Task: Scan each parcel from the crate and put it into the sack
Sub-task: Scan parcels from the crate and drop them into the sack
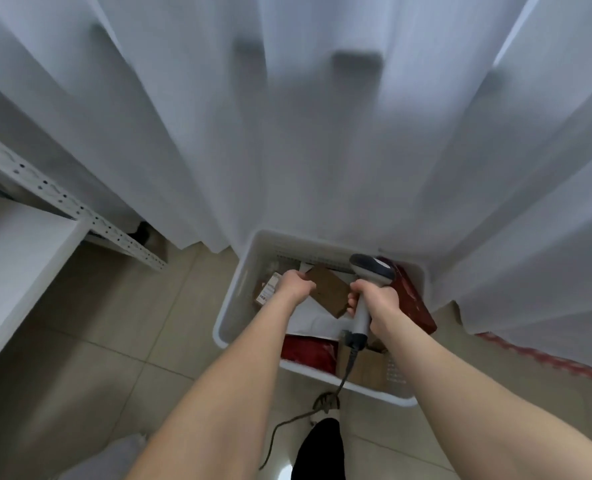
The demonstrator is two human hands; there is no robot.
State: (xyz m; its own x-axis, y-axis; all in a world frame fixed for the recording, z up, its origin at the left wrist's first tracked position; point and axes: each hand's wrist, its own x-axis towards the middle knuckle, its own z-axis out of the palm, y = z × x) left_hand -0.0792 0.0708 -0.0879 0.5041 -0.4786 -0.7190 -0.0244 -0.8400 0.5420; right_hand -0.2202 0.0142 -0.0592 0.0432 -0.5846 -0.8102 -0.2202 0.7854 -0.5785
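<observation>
Both forearms extended forward and down. Left hand (pixel 296 284) pinches brown parcel (pixel 329 289) by its edge; right hand (pixel 379 301) fisted round scanner (pixel 370 268) handle.

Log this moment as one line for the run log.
stage: scanning | left hand: holds brown parcel over crate | right hand: grips scanner beside parcel

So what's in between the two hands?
A flat brown parcel, seen in the head view. The left hand grips one corner of it over the crate; the right hand, gripping the scanner, is at its other end.
</observation>
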